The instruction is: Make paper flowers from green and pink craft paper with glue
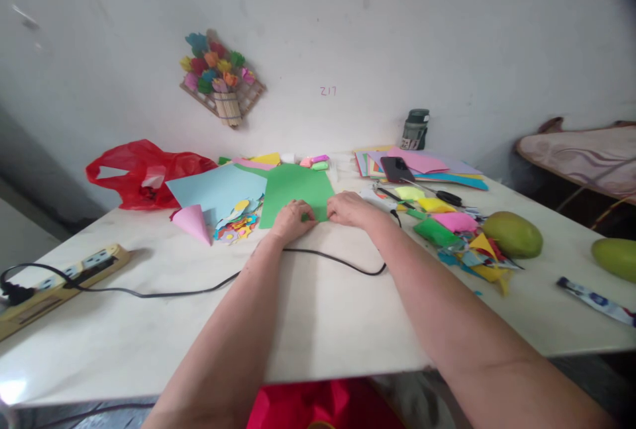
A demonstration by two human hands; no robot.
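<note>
A green paper sheet (298, 187) lies on the table in front of me, partly over a light blue sheet (218, 184). My left hand (295, 220) is curled over its near edge, thumb and fingers closing on the paper. At the near right corner, my right hand (348, 209) pinches the same sheet with bent fingers. The fingertips are partly hidden behind the knuckles. Left of the sheet is a heap of small coloured paper cut-outs (238, 224), and beside it a pink paper cone (193, 222).
A black cable (328, 255) runs from the power strip (64, 283) past my wrists. To the right are paper scraps (477, 250), scissors (447, 197), a phone (396, 169), a green mango (511, 234) and a tube (596, 300). A red plastic bag (144, 174) sits back left.
</note>
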